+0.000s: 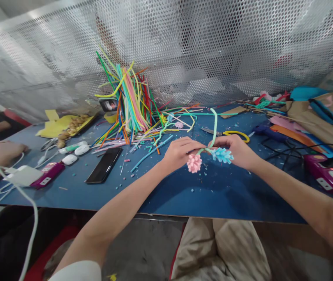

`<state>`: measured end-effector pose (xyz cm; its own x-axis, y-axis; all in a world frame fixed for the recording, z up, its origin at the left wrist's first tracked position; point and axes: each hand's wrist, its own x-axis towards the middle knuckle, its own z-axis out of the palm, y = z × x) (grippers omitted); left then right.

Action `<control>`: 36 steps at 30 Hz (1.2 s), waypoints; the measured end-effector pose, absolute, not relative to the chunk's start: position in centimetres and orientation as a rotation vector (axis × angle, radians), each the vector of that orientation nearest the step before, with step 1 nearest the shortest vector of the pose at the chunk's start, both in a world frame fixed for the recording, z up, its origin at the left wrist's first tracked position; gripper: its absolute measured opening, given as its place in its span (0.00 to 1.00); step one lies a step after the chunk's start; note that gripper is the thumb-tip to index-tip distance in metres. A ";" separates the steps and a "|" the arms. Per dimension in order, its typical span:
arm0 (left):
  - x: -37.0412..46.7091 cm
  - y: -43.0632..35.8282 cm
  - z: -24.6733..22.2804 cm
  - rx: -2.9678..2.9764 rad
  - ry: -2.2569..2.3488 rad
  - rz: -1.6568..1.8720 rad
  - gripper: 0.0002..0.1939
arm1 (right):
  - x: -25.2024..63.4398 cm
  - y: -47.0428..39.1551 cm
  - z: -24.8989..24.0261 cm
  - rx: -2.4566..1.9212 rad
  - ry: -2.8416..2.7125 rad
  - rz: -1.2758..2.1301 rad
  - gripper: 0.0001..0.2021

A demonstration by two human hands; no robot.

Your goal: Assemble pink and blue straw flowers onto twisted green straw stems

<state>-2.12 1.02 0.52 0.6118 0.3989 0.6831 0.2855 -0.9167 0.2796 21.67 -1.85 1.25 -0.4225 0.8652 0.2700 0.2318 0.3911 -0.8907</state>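
Observation:
Both my hands meet above the blue table (166, 199), fingers closed around a light green pipe cleaner stem (215, 127) that curves upward between them. A pink pipe cleaner flower (194, 163) hangs just below the fingers of my left hand (178, 152). Beside my right hand (238, 150), a blue pipe cleaner flower (222, 155) points to the right. Both flowers join the green stem near my fingertips, where the exact grip is partly hidden. Yellow-handled scissors (236, 134) lie right behind my right hand.
Behind my hands stands a bundle of coloured pipe cleaners (131, 101), more strewn around it. A black phone (104, 165) lies to the left, near a purple power strip (48, 175). Rightward are a glue gun (270, 130) and cables. A co-worker's hands (4, 150) rest far left.

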 end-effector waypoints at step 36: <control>-0.4 -0.3 0.2 2.395 0.805 1.453 0.08 | 21.0 -1.8 0.6 -0.920 -1.623 1.180 0.09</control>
